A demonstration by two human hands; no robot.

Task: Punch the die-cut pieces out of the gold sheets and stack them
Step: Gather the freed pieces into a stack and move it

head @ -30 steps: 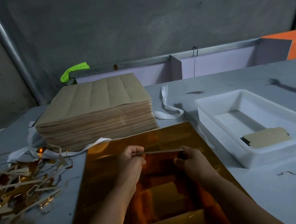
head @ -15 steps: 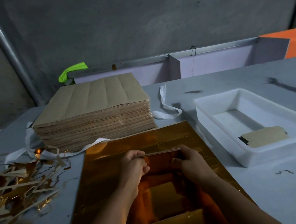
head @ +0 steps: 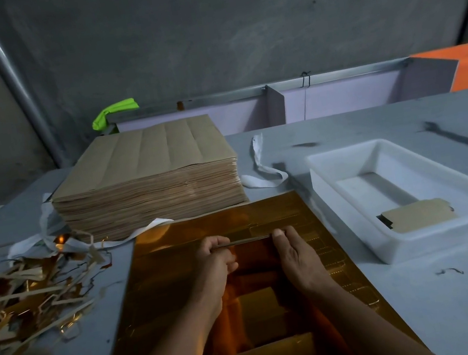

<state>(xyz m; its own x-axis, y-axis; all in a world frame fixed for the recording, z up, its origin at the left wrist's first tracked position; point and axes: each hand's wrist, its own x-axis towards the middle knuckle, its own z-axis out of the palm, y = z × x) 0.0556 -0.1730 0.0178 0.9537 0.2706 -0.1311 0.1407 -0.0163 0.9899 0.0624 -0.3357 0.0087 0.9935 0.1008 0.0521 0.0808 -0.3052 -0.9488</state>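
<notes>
Both hands hold a thin stack of punched pieces edge-on above the gold sheet.

The left hand [head: 214, 259] and the right hand [head: 294, 252] each pinch one end of the stack of pieces [head: 249, 239], held level between them and seen as a narrow strip. The gold sheet [head: 181, 279] lies flat on the grey table [head: 426, 294] under both forearms, with die-cut outlines visible on its right part. The white tray [head: 346, 187] sits to the right of the sheet and contains a few finished pieces [head: 417, 215]. A tall stack of brown-backed sheets [head: 148, 178] stands behind the gold sheet. Offcut scrap [head: 23, 300] lies piled at the left.
</notes>
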